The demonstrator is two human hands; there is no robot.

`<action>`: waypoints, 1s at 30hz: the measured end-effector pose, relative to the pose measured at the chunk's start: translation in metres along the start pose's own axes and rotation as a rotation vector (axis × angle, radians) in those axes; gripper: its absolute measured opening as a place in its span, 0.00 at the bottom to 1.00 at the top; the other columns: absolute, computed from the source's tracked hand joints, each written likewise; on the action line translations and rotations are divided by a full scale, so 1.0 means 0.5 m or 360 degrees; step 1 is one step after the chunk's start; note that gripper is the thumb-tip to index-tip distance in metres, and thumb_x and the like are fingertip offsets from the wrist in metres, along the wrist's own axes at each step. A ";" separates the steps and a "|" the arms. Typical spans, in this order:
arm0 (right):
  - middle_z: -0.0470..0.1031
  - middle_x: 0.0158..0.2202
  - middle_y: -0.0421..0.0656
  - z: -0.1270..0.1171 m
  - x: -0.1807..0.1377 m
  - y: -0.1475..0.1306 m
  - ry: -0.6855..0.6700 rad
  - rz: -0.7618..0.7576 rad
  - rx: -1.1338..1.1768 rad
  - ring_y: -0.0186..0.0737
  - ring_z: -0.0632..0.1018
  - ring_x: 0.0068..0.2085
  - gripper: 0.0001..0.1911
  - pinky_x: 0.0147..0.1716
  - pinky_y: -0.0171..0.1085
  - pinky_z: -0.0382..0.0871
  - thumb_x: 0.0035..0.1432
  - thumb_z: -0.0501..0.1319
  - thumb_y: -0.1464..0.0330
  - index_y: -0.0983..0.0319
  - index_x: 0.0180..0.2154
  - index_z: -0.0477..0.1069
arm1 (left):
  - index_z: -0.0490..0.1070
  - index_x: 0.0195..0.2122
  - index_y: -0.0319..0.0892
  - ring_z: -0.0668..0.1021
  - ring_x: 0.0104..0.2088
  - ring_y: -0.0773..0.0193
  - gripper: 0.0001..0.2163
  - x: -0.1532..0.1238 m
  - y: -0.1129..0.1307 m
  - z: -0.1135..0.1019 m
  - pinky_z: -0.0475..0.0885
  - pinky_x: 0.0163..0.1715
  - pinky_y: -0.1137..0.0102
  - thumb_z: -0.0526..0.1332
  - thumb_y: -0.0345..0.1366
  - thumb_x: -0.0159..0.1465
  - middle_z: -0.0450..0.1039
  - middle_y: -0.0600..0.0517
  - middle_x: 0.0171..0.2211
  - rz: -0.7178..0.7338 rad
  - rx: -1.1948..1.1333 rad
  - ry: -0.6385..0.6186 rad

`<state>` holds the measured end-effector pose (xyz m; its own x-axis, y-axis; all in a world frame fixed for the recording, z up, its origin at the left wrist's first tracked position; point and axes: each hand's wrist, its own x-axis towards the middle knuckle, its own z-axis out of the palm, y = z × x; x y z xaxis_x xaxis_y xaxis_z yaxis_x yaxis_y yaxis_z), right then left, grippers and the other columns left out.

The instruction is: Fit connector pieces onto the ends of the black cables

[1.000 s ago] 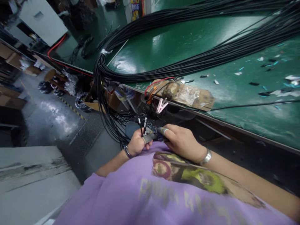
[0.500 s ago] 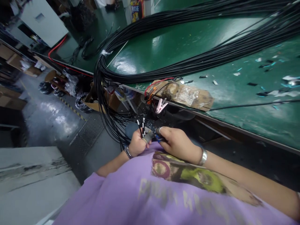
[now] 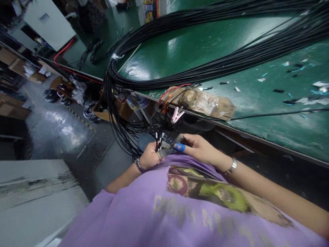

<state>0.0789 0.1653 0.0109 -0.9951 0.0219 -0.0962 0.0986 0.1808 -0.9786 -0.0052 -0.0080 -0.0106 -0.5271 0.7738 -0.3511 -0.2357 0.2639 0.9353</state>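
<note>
Starting at the far left, what stands beyond the bench?

A grey cabinet on the floor, with a red cable running along the far table edge near it

And the black mass next to that?

A thick bundle of black cables sweeps across the green table, droops over its near edge and hangs down to just beside the left hand

What is that hand doing?

It is closed in a fist around a few wire ends, black with white tips. They stick up out of the fist, low in front of the purple shirt. A grey cot covers the thumb and a dark band sits on the wrist

Anything above the hands?

A pink clothes peg is clipped at the table edge, just beside a taped cardboard pad

And further right?

The right hand, with a silver bracelet at its wrist, stretches its fingers towards the wire ends. A blue finger cot sits close to the left thumb. Whether this hand pinches anything, I cannot tell
</note>
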 end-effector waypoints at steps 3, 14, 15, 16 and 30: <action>0.68 0.23 0.37 0.006 0.016 0.010 -0.0045 0.0160 0.0143 0.33 0.67 0.26 0.22 0.28 0.34 0.65 0.46 0.64 0.49 0.62 0.25 0.66 | 0.64 0.19 0.38 0.59 0.11 0.78 0.23 -0.005 -0.002 -0.003 0.52 0.12 0.78 0.67 0.54 0.49 0.62 0.58 0.13 -0.0069 0.0022 -0.0062; 0.73 0.33 0.45 -0.005 -0.005 0.016 0.0219 -0.0712 -0.0568 0.37 0.72 0.33 0.05 0.32 0.35 0.67 0.56 0.58 0.69 0.62 0.35 0.70 | 0.61 0.18 0.39 0.59 0.10 0.78 0.24 0.006 0.008 0.005 0.52 0.10 0.79 0.67 0.55 0.47 0.60 0.59 0.12 -0.0082 -0.0231 0.0063; 0.73 0.33 0.45 -0.007 -0.008 0.009 0.0191 -0.0733 -0.0619 0.37 0.72 0.33 0.04 0.31 0.35 0.66 0.55 0.57 0.71 0.62 0.33 0.70 | 0.61 0.18 0.39 0.58 0.10 0.78 0.24 0.006 0.011 0.005 0.51 0.10 0.79 0.67 0.55 0.47 0.59 0.60 0.11 -0.0095 -0.0219 0.0047; 0.72 0.32 0.44 -0.007 -0.009 0.004 0.0166 -0.0712 -0.0636 0.37 0.71 0.32 0.04 0.31 0.36 0.66 0.54 0.56 0.72 0.62 0.31 0.69 | 0.61 0.18 0.39 0.58 0.10 0.78 0.24 0.005 0.015 0.005 0.51 0.09 0.79 0.67 0.55 0.47 0.59 0.60 0.11 -0.0117 -0.0207 0.0021; 0.64 0.21 0.38 0.033 0.006 0.038 0.0113 -0.0060 -0.0068 0.33 0.63 0.23 0.14 0.23 0.33 0.59 0.57 0.55 0.59 0.61 0.26 0.65 | 0.64 0.21 0.38 0.63 0.10 0.76 0.20 0.014 -0.006 -0.004 0.51 0.10 0.79 0.69 0.50 0.46 0.67 0.56 0.14 -0.0292 -0.0274 -0.0119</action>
<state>0.0775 0.1525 -0.0109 -0.9955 0.0838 -0.0445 0.0624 0.2249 -0.9724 -0.0099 -0.0048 -0.0159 -0.4027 0.7640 -0.5041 -0.4607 0.3067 0.8329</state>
